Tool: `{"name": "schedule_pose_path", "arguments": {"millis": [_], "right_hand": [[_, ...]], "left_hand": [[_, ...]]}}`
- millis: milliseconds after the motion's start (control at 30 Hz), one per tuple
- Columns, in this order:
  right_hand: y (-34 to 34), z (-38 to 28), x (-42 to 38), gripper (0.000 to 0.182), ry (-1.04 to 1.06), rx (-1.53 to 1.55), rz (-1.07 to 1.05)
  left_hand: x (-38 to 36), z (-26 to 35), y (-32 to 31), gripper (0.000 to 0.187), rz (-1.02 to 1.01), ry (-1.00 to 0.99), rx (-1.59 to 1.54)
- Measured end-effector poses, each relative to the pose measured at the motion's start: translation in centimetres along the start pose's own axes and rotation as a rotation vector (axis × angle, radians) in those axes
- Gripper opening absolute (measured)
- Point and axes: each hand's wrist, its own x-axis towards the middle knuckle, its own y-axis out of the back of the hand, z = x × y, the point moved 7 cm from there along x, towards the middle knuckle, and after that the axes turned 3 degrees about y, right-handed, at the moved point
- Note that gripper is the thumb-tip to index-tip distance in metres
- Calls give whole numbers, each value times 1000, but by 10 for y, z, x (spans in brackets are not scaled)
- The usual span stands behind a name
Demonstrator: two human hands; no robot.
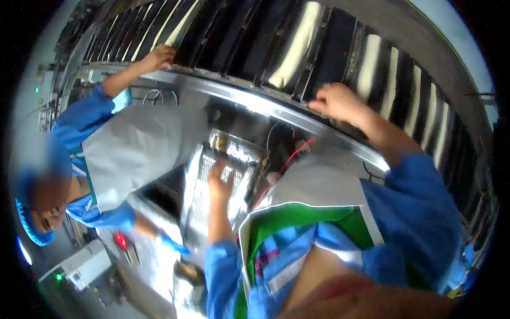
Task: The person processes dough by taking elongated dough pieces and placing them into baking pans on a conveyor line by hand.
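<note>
- Left hand (220, 183): arm stretched forward, grip released, fingers spread flat on the ribbed metal panel (199, 207).
- Right hand (340, 102): raised, fingertips pinching the conveyor rail (255, 101) edge.

Conveyor and ribbed tray under our hands

We find the conveyor (319, 48) running along the top, its dark slotted pockets holding pale elongated pieces (297, 45); our right hand (340, 102) rests on its near metal edge. Below, a shiny ribbed metal tray (204, 202) lies tilted, with our left hand (219, 183) flat on its upper part.
</note>
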Motion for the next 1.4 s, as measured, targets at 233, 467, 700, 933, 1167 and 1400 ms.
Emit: {"name": "schedule_pose_path", "arguments": {"millis": [233, 467, 700, 933, 1167, 1400], "right_hand": [[5, 24, -39, 47, 287, -197, 272], [34, 143, -50, 55, 281, -410, 297], [63, 218, -60, 63, 31, -576, 263], [81, 262, -62, 70, 53, -655, 338], [87, 304, -57, 76, -110, -568, 266], [96, 329, -62, 85, -173, -586, 293]], "left_hand": [[-170, -15, 41, 33, 366, 712, 261], [-276, 13, 26, 39, 637, 1212, 469], [-313, 14, -7, 44, 716, 1405, 453], [-316, 11, -16, 47, 755, 1472, 503], [-331, -6, -14, 54, 786, 1499, 484], [-341, -25, -1, 57, 757, 1470, 479]]}}
